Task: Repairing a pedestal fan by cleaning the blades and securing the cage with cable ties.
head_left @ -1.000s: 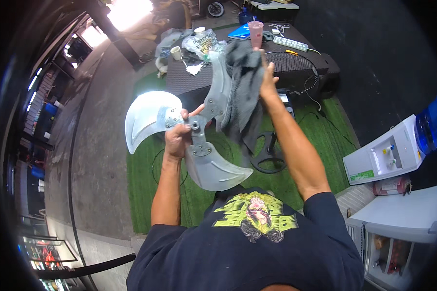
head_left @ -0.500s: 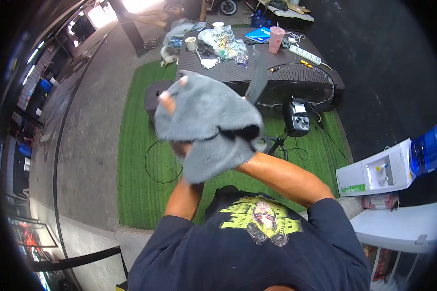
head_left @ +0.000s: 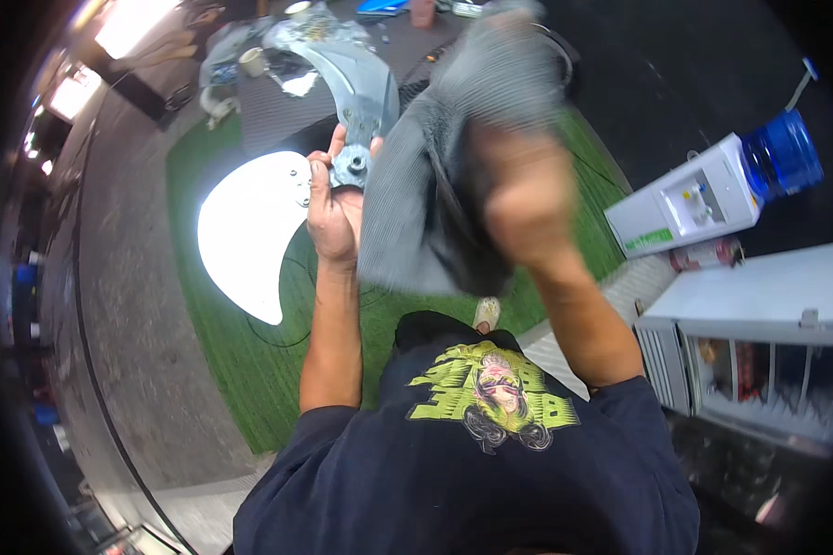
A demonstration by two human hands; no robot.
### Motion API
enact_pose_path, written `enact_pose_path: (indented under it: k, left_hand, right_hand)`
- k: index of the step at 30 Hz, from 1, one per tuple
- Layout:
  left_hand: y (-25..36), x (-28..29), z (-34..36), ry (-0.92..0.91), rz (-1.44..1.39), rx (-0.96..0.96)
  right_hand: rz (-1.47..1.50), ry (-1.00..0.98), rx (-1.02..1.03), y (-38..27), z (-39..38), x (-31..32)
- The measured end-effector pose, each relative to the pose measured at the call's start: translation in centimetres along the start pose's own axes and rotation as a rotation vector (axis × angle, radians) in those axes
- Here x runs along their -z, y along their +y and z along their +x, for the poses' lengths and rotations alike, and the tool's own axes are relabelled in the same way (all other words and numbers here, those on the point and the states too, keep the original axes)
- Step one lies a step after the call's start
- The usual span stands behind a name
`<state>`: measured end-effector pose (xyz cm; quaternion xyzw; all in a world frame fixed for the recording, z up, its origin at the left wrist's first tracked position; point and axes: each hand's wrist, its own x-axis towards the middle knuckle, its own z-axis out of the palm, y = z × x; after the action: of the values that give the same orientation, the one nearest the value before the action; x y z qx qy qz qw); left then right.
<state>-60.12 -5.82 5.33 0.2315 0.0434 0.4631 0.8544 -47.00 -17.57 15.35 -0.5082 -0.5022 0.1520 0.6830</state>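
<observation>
My left hand [head_left: 335, 220] is closed around the hub of a metal fan blade [head_left: 250, 227]. One of its curved blades shines white with glare at the left; another, greyish, points up and away past my fingers. Bolts show near the hub. Beside it, my right hand [head_left: 532, 199], smeared by motion, grips a grey ribbed cloth [head_left: 415, 208]. The cloth hangs in a bunch from that hand and fans out above it, hiding part of the view behind. Any further blade behind the cloth cannot be made out.
Ahead is a dark woven table [head_left: 278, 109] with a cup [head_left: 252, 62], plastic wrapping and a pink tumbler [head_left: 422, 12]. Green turf matting [head_left: 217, 370] covers the floor. To the right stand a white water dispenser [head_left: 652, 217] with a blue bottle and a white cabinet [head_left: 759, 291].
The grey cloth has come off the fan blade, which it mostly covered before. My right hand has swung right with the cloth, and the view has shifted.
</observation>
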Motion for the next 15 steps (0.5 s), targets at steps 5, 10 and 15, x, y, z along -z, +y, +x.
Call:
enact_pose_path:
  k: [5,10,15]
  left_hand:
    - [-5.1,-5.6,0.1,-0.122,0.208,0.061]
    - [-15.7,-5.8,-3.0,-0.695,0.991,0.158]
    - [-26.7,-13.1,-5.1,-1.289,1.161,-0.054]
  right_hand:
    - [-0.888,-0.198,0.241,6.2,-9.9,2.6]
    - [0.639,0.846,-0.631,10.8,-26.7,17.5]
    - [0.843,1.411,-0.354,10.1,-45.2,21.6]
